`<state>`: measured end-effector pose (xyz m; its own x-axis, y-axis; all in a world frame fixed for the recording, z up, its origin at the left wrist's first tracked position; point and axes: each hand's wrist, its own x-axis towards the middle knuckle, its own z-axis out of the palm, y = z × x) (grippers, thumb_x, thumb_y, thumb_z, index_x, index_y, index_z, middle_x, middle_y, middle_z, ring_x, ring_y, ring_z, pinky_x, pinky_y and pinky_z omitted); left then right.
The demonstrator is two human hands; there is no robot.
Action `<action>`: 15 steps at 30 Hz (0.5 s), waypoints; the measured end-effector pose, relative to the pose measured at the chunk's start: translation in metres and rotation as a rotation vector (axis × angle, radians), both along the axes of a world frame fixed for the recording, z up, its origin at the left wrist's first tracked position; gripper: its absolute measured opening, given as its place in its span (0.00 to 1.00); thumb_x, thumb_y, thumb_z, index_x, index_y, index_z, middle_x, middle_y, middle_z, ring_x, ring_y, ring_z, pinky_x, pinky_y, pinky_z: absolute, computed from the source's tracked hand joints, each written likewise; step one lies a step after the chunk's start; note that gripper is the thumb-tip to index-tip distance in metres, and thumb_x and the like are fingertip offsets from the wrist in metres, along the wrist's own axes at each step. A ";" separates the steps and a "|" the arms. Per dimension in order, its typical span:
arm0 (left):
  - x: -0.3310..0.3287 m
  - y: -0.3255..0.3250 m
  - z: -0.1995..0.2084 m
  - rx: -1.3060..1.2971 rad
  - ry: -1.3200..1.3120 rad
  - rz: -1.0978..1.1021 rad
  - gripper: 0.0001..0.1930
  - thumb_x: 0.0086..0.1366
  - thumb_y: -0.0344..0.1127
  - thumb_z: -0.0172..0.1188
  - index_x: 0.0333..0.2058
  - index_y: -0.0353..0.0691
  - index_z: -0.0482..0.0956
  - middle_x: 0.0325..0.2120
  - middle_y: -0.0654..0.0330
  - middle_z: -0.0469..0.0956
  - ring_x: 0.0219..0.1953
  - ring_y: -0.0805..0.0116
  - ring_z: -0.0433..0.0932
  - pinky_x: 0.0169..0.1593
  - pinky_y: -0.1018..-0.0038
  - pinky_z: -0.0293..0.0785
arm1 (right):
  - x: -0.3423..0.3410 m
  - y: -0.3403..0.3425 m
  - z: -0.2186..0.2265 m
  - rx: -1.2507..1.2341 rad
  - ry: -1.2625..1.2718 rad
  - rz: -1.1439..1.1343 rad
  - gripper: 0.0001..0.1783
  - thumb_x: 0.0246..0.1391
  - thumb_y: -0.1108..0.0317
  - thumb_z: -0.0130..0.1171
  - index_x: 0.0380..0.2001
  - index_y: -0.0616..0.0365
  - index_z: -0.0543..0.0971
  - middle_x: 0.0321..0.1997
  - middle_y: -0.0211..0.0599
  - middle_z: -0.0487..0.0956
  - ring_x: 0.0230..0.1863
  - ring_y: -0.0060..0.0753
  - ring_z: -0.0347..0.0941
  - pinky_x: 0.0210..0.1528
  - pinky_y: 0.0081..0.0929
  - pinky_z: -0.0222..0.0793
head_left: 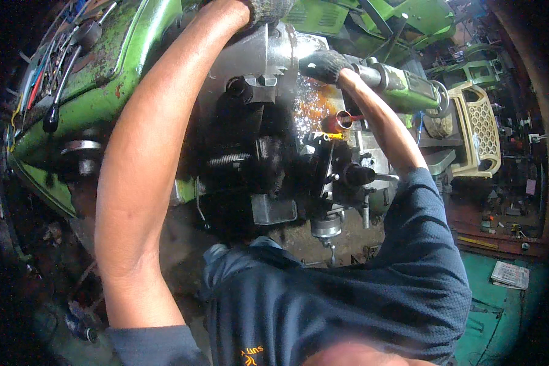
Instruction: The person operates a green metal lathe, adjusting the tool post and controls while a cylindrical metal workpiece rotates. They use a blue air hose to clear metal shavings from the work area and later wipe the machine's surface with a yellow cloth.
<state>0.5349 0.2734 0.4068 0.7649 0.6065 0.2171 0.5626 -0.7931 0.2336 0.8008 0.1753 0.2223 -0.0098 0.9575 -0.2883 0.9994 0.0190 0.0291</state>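
I lean over a green lathe (104, 73). My left hand (271, 9), in a grey knit glove, reaches over the top of the steel chuck (259, 58) at the upper edge; its fingers are cut off by the frame. My right hand (323, 64), also gloved, is closed on a bright metal workpiece (305, 46) next to the chuck face. Beyond it runs the green tailstock (409, 88). Below the hand sit the dark tool post (323, 165) and a small red cup (338, 122).
Shiny metal chips (311, 104) and rusty stain lie on the bed under the chuck. A black-knobbed lever (58, 104) sticks out of the headstock at left. A cream plastic chair (479, 131) stands at right. A folded paper (509, 274) lies on the teal floor.
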 end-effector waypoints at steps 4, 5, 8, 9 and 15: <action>-0.014 0.001 0.012 0.025 0.015 0.026 0.19 0.70 0.46 0.47 0.42 0.39 0.82 0.35 0.43 0.83 0.37 0.48 0.84 0.43 0.56 0.78 | -0.010 0.012 0.003 0.145 -0.132 0.104 0.19 0.58 0.47 0.54 0.49 0.34 0.84 0.49 0.36 0.84 0.49 0.48 0.80 0.53 0.42 0.75; -0.012 -0.001 0.010 -0.001 0.001 0.013 0.20 0.71 0.46 0.46 0.41 0.38 0.82 0.35 0.42 0.83 0.38 0.48 0.84 0.43 0.56 0.78 | -0.008 0.008 -0.002 0.183 -0.120 0.083 0.18 0.58 0.47 0.55 0.48 0.32 0.84 0.47 0.36 0.84 0.46 0.48 0.81 0.50 0.42 0.76; -0.003 -0.011 0.011 -0.066 0.040 -0.010 0.22 0.72 0.47 0.44 0.41 0.36 0.82 0.35 0.43 0.83 0.38 0.49 0.84 0.44 0.57 0.79 | 0.001 -0.011 -0.014 0.167 -0.150 -0.008 0.18 0.56 0.47 0.56 0.47 0.31 0.85 0.46 0.36 0.85 0.44 0.47 0.81 0.48 0.42 0.76; -0.004 -0.016 0.017 -0.076 0.064 0.000 0.22 0.72 0.47 0.44 0.41 0.36 0.82 0.36 0.43 0.83 0.38 0.50 0.84 0.44 0.57 0.79 | -0.001 -0.010 -0.009 0.163 -0.159 -0.018 0.18 0.56 0.48 0.56 0.47 0.32 0.85 0.46 0.36 0.85 0.44 0.47 0.81 0.47 0.42 0.77; -0.001 0.011 -0.004 0.166 0.137 -0.083 0.24 0.74 0.49 0.42 0.46 0.35 0.81 0.37 0.45 0.83 0.40 0.52 0.84 0.45 0.58 0.79 | -0.014 0.002 0.004 0.217 -0.206 0.040 0.17 0.53 0.46 0.58 0.41 0.36 0.87 0.40 0.39 0.85 0.41 0.48 0.81 0.41 0.43 0.77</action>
